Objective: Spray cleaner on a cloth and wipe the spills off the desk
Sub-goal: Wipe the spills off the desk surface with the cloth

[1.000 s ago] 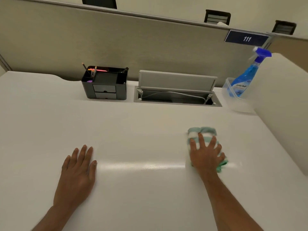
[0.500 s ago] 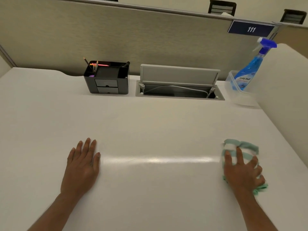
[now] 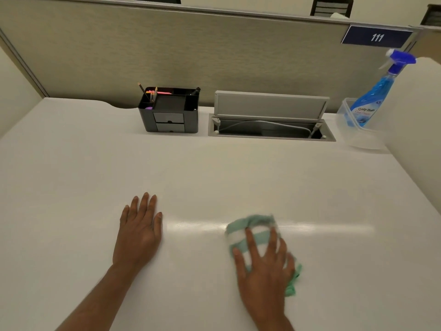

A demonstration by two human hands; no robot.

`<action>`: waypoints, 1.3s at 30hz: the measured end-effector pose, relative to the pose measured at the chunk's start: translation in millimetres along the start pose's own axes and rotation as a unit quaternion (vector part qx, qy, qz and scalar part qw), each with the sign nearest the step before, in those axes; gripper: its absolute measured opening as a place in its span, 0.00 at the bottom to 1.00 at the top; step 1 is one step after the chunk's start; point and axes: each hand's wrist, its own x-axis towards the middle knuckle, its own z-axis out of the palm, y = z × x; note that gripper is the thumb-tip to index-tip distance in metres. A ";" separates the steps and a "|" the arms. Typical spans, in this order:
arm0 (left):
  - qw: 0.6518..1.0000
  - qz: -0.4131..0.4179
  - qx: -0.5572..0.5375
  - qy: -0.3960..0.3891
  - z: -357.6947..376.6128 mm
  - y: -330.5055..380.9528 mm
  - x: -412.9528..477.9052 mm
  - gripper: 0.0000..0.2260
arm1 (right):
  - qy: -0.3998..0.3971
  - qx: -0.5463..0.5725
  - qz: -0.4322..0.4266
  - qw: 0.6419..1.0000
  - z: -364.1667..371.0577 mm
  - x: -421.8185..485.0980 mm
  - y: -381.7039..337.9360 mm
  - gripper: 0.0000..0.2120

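Note:
A green and white striped cloth [image 3: 248, 229] lies bunched on the white desk [image 3: 214, 177], right of centre near the front. My right hand [image 3: 265, 266] presses flat on top of it with fingers spread, covering its near half. My left hand [image 3: 139, 231] rests palm down on the bare desk to the left, fingers together, holding nothing. A blue spray bottle [image 3: 375, 96] with a purple trigger head stands in a clear plastic tub [image 3: 358, 137] at the far right corner. I see no distinct spill on the surface, only a bright streak of glare.
A black desk organiser [image 3: 169, 111] with pencils stands at the back centre. Beside it a grey cable hatch [image 3: 270, 123] stands with its lid up. A beige partition [image 3: 191, 51] closes the back, and a white side panel [image 3: 420, 130] borders the right.
My right hand slid the cloth out to the right, then back left toward the desk's middle. My left hand stayed flat on the desk. The view shifted slightly.

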 end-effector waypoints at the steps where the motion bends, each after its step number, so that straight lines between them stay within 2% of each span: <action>1: 1.000 -0.001 0.001 -0.002 -0.6 0.2 0.1 0.29 | -0.009 0.013 -0.027 1.000 0.5 -8.4 -13.1 0.26; 5: 1.000 0.004 0.002 0.006 -2.4 0.9 1.1 0.29 | -0.047 0.048 -0.107 0.992 4.4 -33.2 -51.3 0.27; 9: 1.000 0.005 -0.003 0.001 -2.3 0.7 1.4 0.29 | -0.077 0.054 -0.137 0.986 8.4 -34.4 -77.1 0.27; 18: 0.999 0.015 0.009 -0.029 -2.1 -3.2 3.0 0.31 | -0.092 0.075 -0.112 0.986 25.3 3.8 -130.5 0.27; 22: 0.999 0.022 0.022 -0.026 -4.4 -1.5 2.9 0.31 | -0.116 0.081 -0.105 0.984 36.5 31.2 -147.1 0.28; 39: 1.000 0.010 0.020 -0.019 -5.5 -0.4 4.7 0.28 | -0.126 0.080 -0.094 0.984 73.4 132.2 -199.7 0.29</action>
